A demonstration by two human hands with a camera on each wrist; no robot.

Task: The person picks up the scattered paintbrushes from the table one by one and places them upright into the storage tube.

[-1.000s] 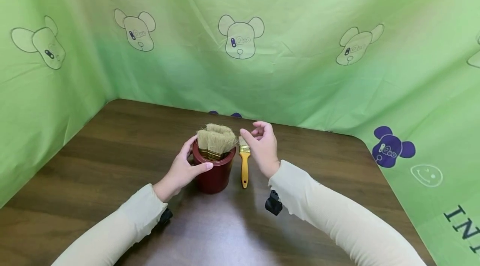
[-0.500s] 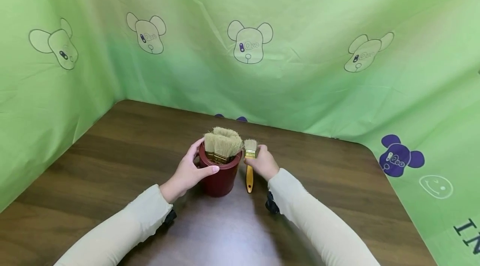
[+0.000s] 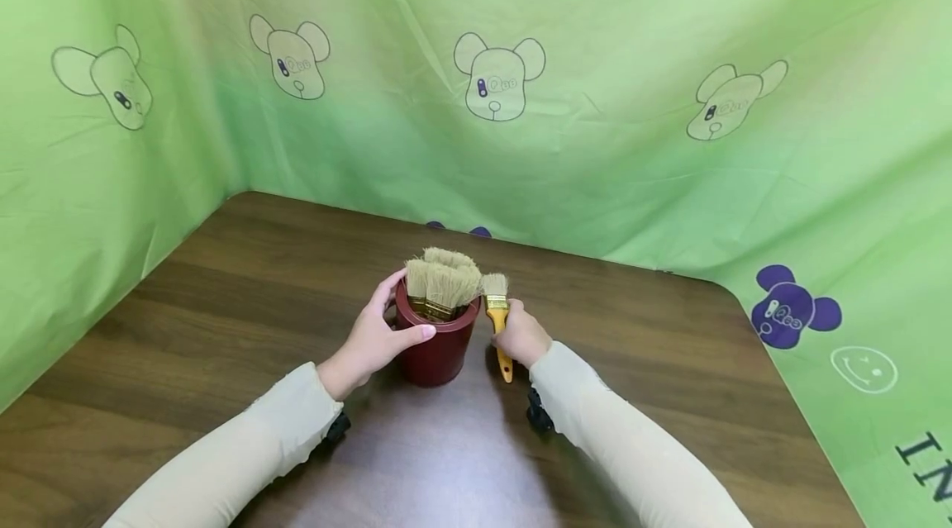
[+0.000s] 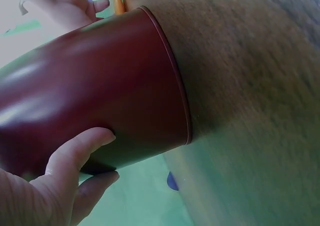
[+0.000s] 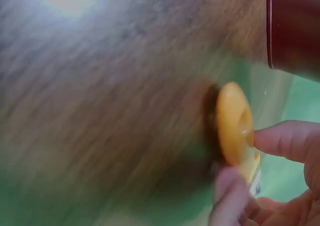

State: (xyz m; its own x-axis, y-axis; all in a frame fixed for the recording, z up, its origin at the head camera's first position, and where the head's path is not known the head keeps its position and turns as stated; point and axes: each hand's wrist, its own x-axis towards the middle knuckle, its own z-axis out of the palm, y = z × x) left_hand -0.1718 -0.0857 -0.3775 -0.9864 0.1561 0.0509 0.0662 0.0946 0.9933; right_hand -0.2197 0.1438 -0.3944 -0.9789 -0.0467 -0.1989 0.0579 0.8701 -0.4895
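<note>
A dark red bucket (image 3: pixel 435 360) stands on the table, packed with several paintbrushes (image 3: pixel 442 284), bristles up. My left hand (image 3: pixel 372 350) grips it near the rim, with the thumb on the near side and the fingers round the left; the left wrist view shows fingers against the smooth red wall (image 4: pixel 110 81). Right of the bucket, my right hand (image 3: pixel 526 336) pinches another paintbrush (image 3: pixel 497 309) by its yellow handle, bristles pointing away from me. The right wrist view has the thumb and a finger on either side of the handle (image 5: pixel 231 123), close over the table.
The brown wooden table (image 3: pixel 297 288) is bounded behind and at the sides by a green printed cloth (image 3: pixel 595 164). Black wrist cameras (image 3: pixel 539 412) hang beneath both sleeves.
My right hand has come down from above the loose paintbrush and taken hold of it, sliding from its metal band to the handle. The brush has turned slightly. My left hand keeps its grip.
</note>
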